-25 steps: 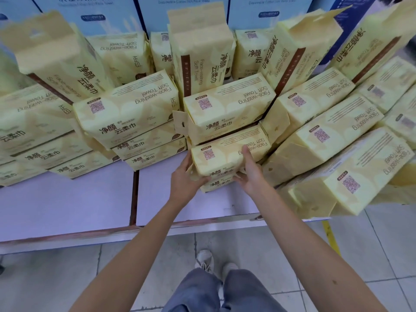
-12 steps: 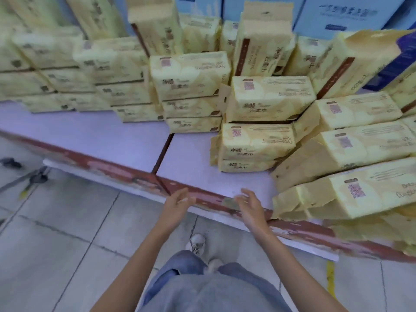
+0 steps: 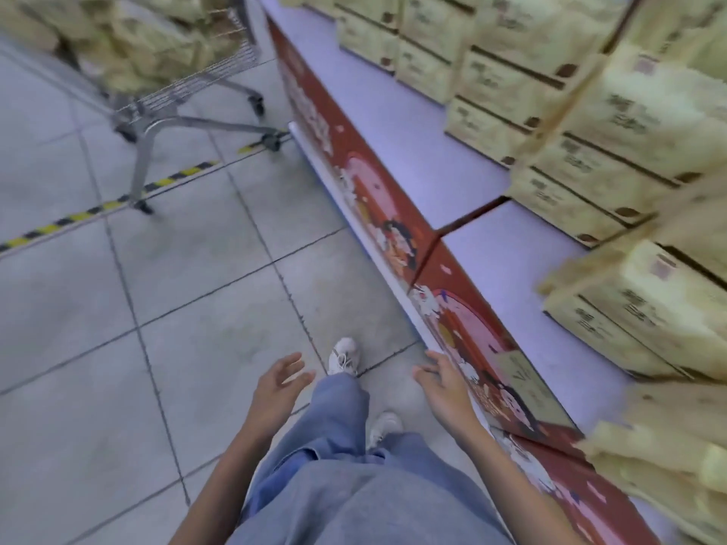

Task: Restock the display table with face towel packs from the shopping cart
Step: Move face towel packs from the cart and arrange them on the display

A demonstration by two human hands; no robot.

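Yellow face towel packs point(image 3: 613, 167) stand stacked along the right side of the pale purple display table point(image 3: 425, 159), whose front panel is red with cartoon pictures. At the upper left, on the tiled floor, a metal shopping cart point(image 3: 185, 92) holds more yellow packs point(image 3: 130, 37), blurred. My left hand point(image 3: 277, 387) hangs open over the floor, low in the view. My right hand point(image 3: 442, 381) is open too, close to the table's red front edge, and holds nothing.
Grey floor tiles stretch between me and the cart. A yellow-and-black striped tape line point(image 3: 98, 208) crosses the floor beneath the cart's legs. My legs in blue jeans and white shoes point(image 3: 344, 356) stand beside the table's front.
Both hands let go of the pack placed on the table and dropped away empty. The view has swung left, bringing the cart into sight.
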